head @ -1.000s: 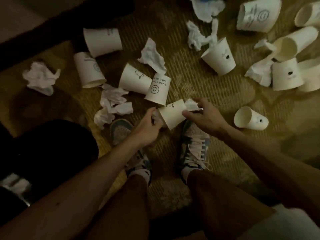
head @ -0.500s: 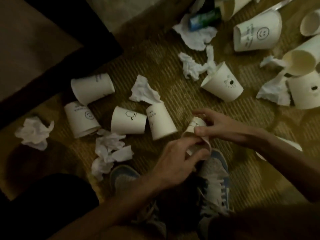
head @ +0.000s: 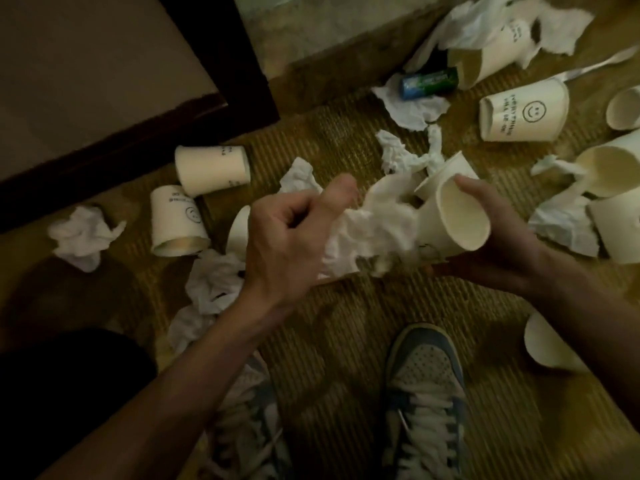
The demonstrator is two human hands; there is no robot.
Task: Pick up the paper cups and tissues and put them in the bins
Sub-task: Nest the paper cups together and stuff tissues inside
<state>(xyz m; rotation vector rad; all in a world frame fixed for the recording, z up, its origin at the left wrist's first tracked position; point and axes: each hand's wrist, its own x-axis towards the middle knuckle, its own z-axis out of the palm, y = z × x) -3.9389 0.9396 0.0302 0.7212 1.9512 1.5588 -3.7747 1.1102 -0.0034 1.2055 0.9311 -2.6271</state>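
Observation:
My right hand (head: 498, 244) grips a white paper cup (head: 457, 220) lifted above the rug, its mouth turned toward me. My left hand (head: 291, 237) pinches a crumpled white tissue (head: 370, 233) right beside the cup's mouth. More paper cups lie on the woven rug: two at the left (head: 211, 169) (head: 178, 220), one with a smiley print at the upper right (head: 523, 110), several at the right edge (head: 613, 174). Crumpled tissues lie at the far left (head: 83, 235), below my left wrist (head: 214, 282) and behind the cup (head: 405, 155). No bin shows.
My two sneakers (head: 426, 393) stand on the rug (head: 339, 337) below my hands. A dark wooden furniture edge (head: 221, 57) runs across the upper left. A small blue-green can (head: 429, 83) lies among tissues at the top. One more cup (head: 550, 348) lies under my right forearm.
Both hands have risen from the rug with the cup. My right hand now holds the cup and my left hand has pulled the tissue out beside its mouth. The view has shifted.

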